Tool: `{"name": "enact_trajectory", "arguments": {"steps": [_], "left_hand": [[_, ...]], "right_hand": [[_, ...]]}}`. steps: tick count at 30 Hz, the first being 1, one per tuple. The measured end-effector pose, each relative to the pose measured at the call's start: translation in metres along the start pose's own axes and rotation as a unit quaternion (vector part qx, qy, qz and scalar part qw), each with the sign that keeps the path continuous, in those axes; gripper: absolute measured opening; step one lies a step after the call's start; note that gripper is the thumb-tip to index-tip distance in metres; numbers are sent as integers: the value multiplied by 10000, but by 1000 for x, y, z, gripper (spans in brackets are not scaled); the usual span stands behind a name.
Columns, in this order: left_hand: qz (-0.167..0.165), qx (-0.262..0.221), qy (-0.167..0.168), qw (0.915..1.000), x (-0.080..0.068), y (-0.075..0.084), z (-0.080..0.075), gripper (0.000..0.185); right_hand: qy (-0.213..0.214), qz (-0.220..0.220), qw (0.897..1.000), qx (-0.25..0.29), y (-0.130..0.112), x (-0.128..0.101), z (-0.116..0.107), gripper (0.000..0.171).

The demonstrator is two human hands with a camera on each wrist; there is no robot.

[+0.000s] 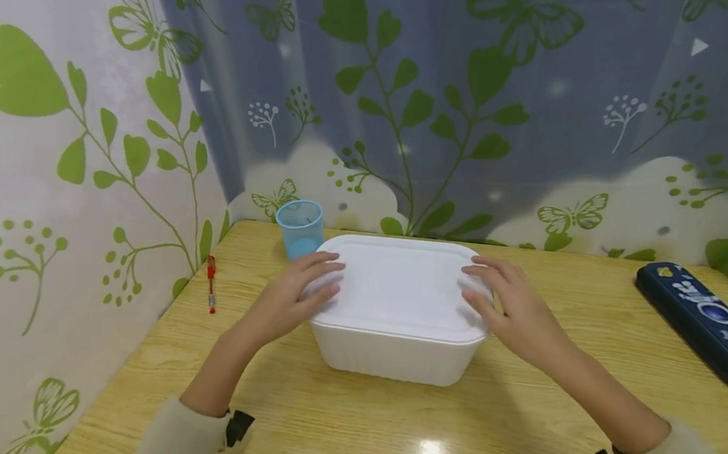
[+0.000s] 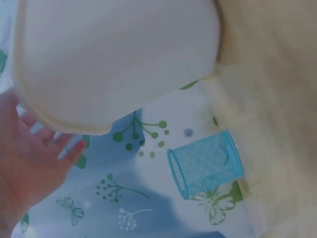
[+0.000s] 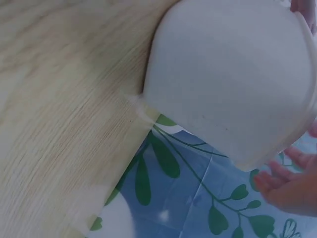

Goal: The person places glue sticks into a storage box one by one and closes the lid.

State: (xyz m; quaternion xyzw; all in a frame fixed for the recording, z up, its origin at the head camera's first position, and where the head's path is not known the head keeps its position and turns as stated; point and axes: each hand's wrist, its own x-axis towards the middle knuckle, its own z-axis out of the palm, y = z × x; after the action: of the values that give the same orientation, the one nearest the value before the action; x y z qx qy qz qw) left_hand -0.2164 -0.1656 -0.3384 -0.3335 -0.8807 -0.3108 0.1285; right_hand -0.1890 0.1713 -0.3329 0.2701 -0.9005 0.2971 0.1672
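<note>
A white lidded plastic box (image 1: 394, 354) stands on the wooden table, its flat white lid (image 1: 404, 289) covering the top. My left hand (image 1: 291, 297) is at the lid's left edge, fingers spread and slightly bent over the rim. At the opposite edge, my right hand (image 1: 517, 311) lies in much the same way, thumb and fingers reaching over the lid. In the left wrist view, the fingers of the left hand (image 2: 37, 153) show beside the rim. The right wrist view has the right hand (image 3: 292, 186) next to the box's rim. What the box contains is hidden.
A blue mesh cup (image 1: 300, 232) stands behind the box on the left. Farther left lies a red pen (image 1: 211, 285). A dark blue pencil case (image 1: 706, 326) sits at the right. The patterned curtain (image 1: 414, 115) hangs behind the table (image 1: 331, 428).
</note>
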Motion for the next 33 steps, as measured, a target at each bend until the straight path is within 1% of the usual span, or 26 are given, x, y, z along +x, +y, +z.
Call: {"name": "enact_trajectory", "arguments": {"steps": [1,3,5,8,10,12,18,22,24,26,29,31,33], "left_hand": [[-247,33,-51,9997,6,-1,-1,38],[-679,214,-198,9973,16,-2,-2,42],[-954,382,-380,9940,26,-4,-2,44],[-1152,493,-597,9903,36,-5,0,44],[-1210,411,-644,9897,41,-5,1,42],[-1245,353,-647,9895,43,-4,2,41],[-1354,286,-549,9889,47,-5,5,40],[-1510,85,-286,9881,50,-8,7,36],[-1642,67,-159,9863,52,-9,8,36],[-1766,167,-64,9841,53,-9,9,36],[-1868,312,7,9819,54,-9,11,35],[-1924,313,101,9808,55,-9,12,35],[-2063,260,206,9779,57,-8,14,35]], "right_hand": [[-106,303,9995,71,2,4,0,40],[-339,776,9961,244,6,10,1,46],[-562,1093,9913,460,9,14,1,49],[-750,1347,9845,831,11,17,3,51],[-751,1443,9811,1046,12,20,3,50],[-683,1519,9795,1137,11,22,3,48],[-519,1690,9781,1100,10,26,4,44],[-480,1776,9769,1084,9,26,5,43],[-482,1794,9768,1063,9,27,6,43],[-494,1806,9767,1051,9,28,6,42],[-500,1814,9764,1056,8,29,6,43],[-499,1821,9762,1064,8,29,5,43],[-491,1824,9760,1080,9,30,5,43]]}}
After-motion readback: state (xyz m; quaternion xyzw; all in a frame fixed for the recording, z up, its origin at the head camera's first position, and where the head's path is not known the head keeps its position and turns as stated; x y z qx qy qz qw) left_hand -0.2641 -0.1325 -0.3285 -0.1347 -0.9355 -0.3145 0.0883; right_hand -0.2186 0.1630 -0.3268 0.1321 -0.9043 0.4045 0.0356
